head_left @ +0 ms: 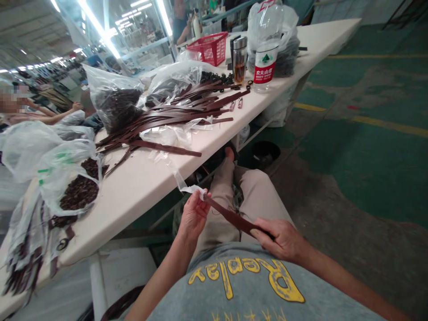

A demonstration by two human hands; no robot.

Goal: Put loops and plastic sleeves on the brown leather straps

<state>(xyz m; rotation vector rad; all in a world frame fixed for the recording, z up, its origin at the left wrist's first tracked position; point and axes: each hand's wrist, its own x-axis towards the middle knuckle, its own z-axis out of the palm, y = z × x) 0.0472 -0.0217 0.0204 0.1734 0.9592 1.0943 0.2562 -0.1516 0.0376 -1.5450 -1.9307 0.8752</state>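
A brown leather-like strap (230,216) stretches across my lap between my two hands. My left hand (196,213) pinches its far end, where a strip of thin white wrapping (180,180) is gathered around it and trails up to the table edge. My right hand (279,238) is closed on the strap's wider near end, thumb on top. On the table beyond lies a loose pile of similar brown straps (174,109), with more white wrapping (174,136) among them.
The white table (133,191) runs diagonally past my left side. On it are a bag of small brown pieces (78,194), wrapped straps (30,249), a dark-filled plastic bag (118,104), a glass flask (240,60), a large bottle (265,67) and a red basket (212,48). People sit beyond.
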